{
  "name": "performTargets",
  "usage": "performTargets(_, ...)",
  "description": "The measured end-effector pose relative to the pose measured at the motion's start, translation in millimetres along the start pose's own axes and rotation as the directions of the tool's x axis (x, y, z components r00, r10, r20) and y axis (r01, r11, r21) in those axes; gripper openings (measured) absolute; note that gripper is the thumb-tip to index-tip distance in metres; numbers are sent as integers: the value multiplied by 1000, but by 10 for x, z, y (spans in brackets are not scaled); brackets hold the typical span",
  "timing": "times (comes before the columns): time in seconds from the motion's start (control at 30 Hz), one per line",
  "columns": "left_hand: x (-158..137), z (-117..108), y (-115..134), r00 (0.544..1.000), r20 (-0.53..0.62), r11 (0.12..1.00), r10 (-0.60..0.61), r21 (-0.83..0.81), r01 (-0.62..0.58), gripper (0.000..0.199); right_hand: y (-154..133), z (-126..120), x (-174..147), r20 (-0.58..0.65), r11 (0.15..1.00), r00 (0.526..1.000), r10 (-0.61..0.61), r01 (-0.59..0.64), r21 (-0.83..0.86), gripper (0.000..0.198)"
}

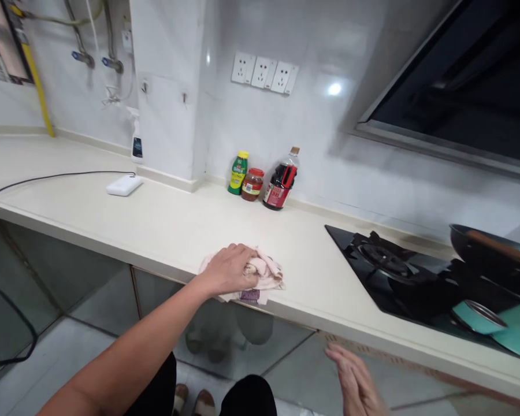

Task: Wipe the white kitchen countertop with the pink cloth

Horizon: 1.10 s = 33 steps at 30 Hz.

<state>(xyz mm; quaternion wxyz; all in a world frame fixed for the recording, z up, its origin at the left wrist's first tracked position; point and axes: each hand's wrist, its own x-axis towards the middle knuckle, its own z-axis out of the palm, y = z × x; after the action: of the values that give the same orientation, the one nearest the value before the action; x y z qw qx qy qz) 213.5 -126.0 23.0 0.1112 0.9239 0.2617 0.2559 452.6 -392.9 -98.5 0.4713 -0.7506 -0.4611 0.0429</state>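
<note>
A crumpled pale pink cloth (266, 270) lies at the front edge of the cream countertop (164, 222), a purple patch showing at its lower side. My left hand (231, 268) presses down on it, fingers curled over the fabric. In front of the counter, at the lower right, my right hand (353, 378) hangs in the air with fingers stretched out and nothing in it. It is slightly blurred, and its lower part is cut off by the frame.
Against the wall stand a green bottle (237, 175), a red-lidded jar (252, 185) and a dark sauce bottle (281, 182). To the right is a black gas stove (398, 283) with a pan (489, 248) and a turquoise pot (479, 318). A white box (125, 185) with a cable lies left.
</note>
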Motion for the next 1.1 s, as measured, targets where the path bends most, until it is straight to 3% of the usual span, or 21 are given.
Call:
performTargets(0.07, 3, -55, -55, 998, 52, 997, 40, -73, -36, 43, -683, 232, 217, -7, 973, 976, -218, 218, 77, 28)
performTargets(0.1, 0, -96, -93, 994, 77, 990, 79, -126, -69, 44, -989, 357, 327, 18, 929, 934, -357, 353, 112, 25)
performTargets(0.17, -23, -201, -197, 981, 101, 961, 163, -240, -135, 40, -1454, 606, 557, 80, 864, 863, -499, 489, 119, 29)
performTargets(0.23, -75, -329, -350, 983, 69, 941, 170, -307, -141, 32, -1699, 831, 791, 180, 867, 851, -494, 497, 32, 41)
performTargets(0.3, -150, -458, -563, 997, -36, 958, 71, -275, -78, 27, -1786, 1026, 993, 295, 899, 886, -358, 412, -147, 55)
performTargets(0.37, -234, -565, -822, 984, -163, 988, -66, -148, 42, 27, -1837, 1207, 1116, 364, 881, 908, -209, 336, -333, 66)
performTargets(0.43, -308, -631, -1078, 952, -230, 978, -202, -2, 207, 28, -1954, 1406, 1138, 391, 844, 905, -169, 338, -417, 74)
performTargets(0.53, -367, -666, -1346, 915, -180, 921, -361, 85, 381, 30, -2290, 1781, 1035, 445, 840, 859, -251, 422, -340, 85)
performTargets(0.63, -370, -687, -1445, 908, -108, 914, -404, -12, 405, 38, -2625, 2154, 924, 492, 848, 793, -358, 497, -185, 100)
performTargets(0.7, -369, -706, -1470, 903, -102, 909, -417, -66, 412, 41, -2732, 2305, 904, 498, 832, 760, -418, 541, -128, 100)
performTargets(0.8, -395, -703, -1509, 939, -35, 939, -342, 26, 343, 42, -2683, 2311, 941, 483, 792, 723, -495, 604, -92, 77)
performTargets(0.93, -463, -610, -1548, 983, 42, 955, -180, 247, 164, 42, -2350, 1983, 1016, 482, 761, 690, -540, 645, -70, 55)
performTargets(1.03, -497, -551, -1530, 980, -4, 942, -201, 275, 195, 48, -1925, 1565, 1061, 464, 776, 713, -526, 625, -81, 58)
performTargets(1.1, -505, -546, -1503, 974, -3, 939, -226, 266, 219, 52, -1535, 1219, 1090, 421, 798, 762, -492, 588, -132, 60)
